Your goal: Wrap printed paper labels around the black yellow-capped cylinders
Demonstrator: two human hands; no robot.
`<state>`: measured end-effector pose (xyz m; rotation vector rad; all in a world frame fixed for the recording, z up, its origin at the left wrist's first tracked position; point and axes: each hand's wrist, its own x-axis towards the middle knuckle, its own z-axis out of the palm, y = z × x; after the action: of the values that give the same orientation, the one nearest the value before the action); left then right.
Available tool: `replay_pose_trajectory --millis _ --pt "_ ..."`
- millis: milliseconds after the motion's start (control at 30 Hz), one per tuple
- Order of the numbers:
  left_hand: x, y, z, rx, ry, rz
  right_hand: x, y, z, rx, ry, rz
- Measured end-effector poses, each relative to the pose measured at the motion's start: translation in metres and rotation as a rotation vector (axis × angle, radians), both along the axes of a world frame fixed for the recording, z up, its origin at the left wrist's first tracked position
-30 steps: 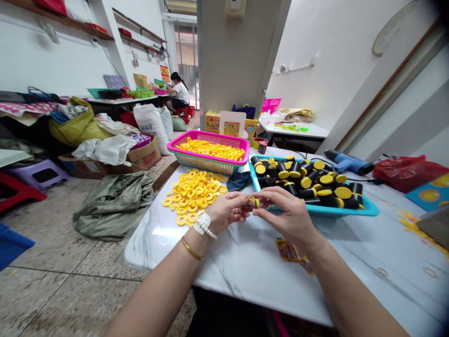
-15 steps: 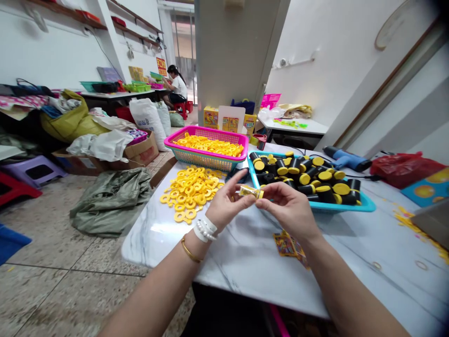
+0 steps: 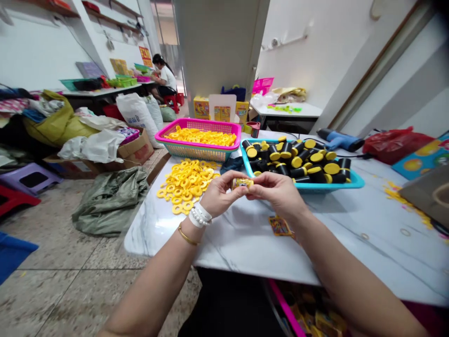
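Observation:
A small cylinder with a yellow printed wrap [image 3: 242,183] is held level over the marble-patterned table [image 3: 224,250]. My left hand [image 3: 220,193] pinches its left end, with thumb and fingers closed. At its right end, my right hand [image 3: 277,189] grips it with closed fingertips. Below my right hand lie printed yellow stickers [image 3: 279,225], partly hidden by the forearm. Loose yellow rings [image 3: 187,180] are heaped left of my hands. Behind my right hand, a blue tray [image 3: 356,181] holds black cylinders with yellow caps [image 3: 315,171].
Yellow pieces fill a pink-rimmed basket [image 3: 161,132] at the back. A blue tool [image 3: 340,140] and a red bag [image 3: 396,144] lie at the right rear. A grey sack [image 3: 110,201] is on the floor at left. Another person [image 3: 164,77] sits at a far table.
The left fingers, partly raised before, have closed around the cylinder, and its printed wrap now shows. The whole view has shifted slightly.

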<state>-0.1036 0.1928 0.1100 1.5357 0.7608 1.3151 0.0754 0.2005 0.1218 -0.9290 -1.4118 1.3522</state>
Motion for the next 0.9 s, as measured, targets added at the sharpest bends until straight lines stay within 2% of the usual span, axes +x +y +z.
replay_pose_trajectory --millis 67,200,267,400,467,533,633,767,900 --pt "0.000 0.000 -0.001 -0.055 0.013 0.003 0.000 0.002 -0.001 0.052 -0.015 0.021" --pt "0.001 0.003 -0.008 -0.330 -0.119 -0.035 0.001 0.006 -0.005 0.418 -0.203 -0.081" --pt "0.002 0.004 -0.010 -0.344 -0.148 -0.035 0.001 0.006 -0.008 0.523 -0.253 -0.102" --pt "0.002 0.005 -0.010 -0.280 -0.136 0.012 0.000 0.007 -0.013 0.430 -0.206 -0.112" --pt "0.003 0.005 -0.011 -0.349 -0.141 -0.018 0.000 0.008 -0.012 0.340 -0.179 -0.062" --pt "0.004 0.005 -0.011 -0.471 -0.157 -0.060 0.001 0.008 -0.009 0.263 -0.137 0.053" --pt "0.005 0.004 -0.010 -0.591 -0.165 -0.112 0.003 0.007 -0.004 0.207 -0.030 0.183" --pt "0.004 0.002 -0.008 -0.583 -0.243 -0.250 0.005 0.003 -0.002 0.148 0.073 0.156" --pt "0.005 0.002 -0.011 -0.555 -0.252 -0.257 0.002 0.001 0.002 0.099 0.022 0.222"
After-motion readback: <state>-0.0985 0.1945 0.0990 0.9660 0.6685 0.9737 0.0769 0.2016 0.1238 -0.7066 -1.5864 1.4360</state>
